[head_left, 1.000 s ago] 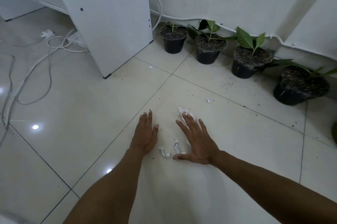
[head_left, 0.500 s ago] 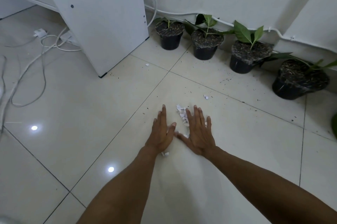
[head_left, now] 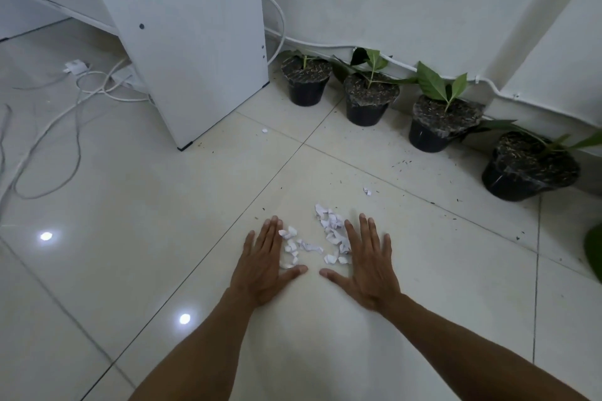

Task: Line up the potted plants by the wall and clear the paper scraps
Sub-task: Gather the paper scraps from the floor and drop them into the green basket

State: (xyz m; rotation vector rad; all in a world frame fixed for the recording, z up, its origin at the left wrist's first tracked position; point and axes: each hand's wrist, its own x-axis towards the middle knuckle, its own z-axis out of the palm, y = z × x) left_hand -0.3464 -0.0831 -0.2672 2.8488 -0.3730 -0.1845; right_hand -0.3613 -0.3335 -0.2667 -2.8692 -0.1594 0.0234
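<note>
Two flat, empty hands, left (head_left: 265,262) and right (head_left: 368,265), flank the scraps (head_left: 317,242); strays (head_left: 367,191) may be missed, or grit swept along with them.

Both forearms run off the bottom edge. The white cabinet panel (head_left: 182,42) is cut by the top edge. A green leaf (head_left: 594,252) is clipped at the right edge; its pot lies out of view. The white cables (head_left: 49,126) leave the picture at the left. The left hand (head_left: 265,262) covers part of the paper scraps (head_left: 312,242). The dark specks (head_left: 404,164) on the floor are too small to identify.
</note>
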